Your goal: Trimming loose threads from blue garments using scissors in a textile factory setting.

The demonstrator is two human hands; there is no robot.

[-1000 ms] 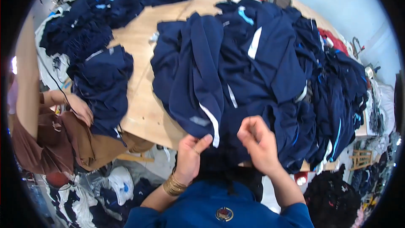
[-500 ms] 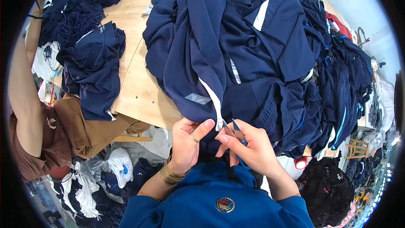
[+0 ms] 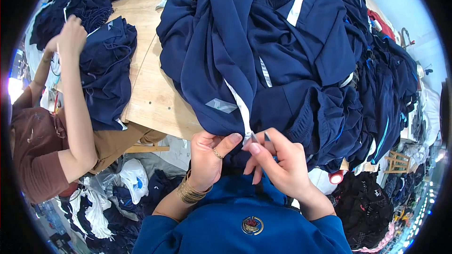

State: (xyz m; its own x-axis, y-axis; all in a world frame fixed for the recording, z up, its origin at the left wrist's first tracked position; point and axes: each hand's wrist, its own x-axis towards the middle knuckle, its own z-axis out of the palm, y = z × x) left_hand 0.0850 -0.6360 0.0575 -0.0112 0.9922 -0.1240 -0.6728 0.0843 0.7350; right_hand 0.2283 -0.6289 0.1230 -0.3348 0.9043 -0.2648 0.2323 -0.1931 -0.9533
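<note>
My left hand (image 3: 206,159), with a ring and stacked gold bangles, pinches the bottom edge of a navy garment (image 3: 228,42). A white stripe (image 3: 240,103) runs down the garment to my fingertips, beside a grey reflective patch (image 3: 221,106). My right hand (image 3: 285,164) grips a small pair of thread snips (image 3: 254,138); their two metal blades poke out apart between my thumb and fingers. The blade tips are at the end of the white stripe, close to my left thumb. My right fingers hide the handle.
Navy garments (image 3: 381,89) are heaped to the right on the wooden table (image 3: 146,96). At the left, a co-worker in brown (image 3: 42,160) reaches over another navy garment (image 3: 106,75). Below lie a white plastic bag (image 3: 134,178), cloth piles and a dark heap (image 3: 362,207).
My right hand has turned slightly and the snips' blades have shifted a little at the stripe's end. My left hand keeps its pinch. The co-worker's arms have swung into fuller view.
</note>
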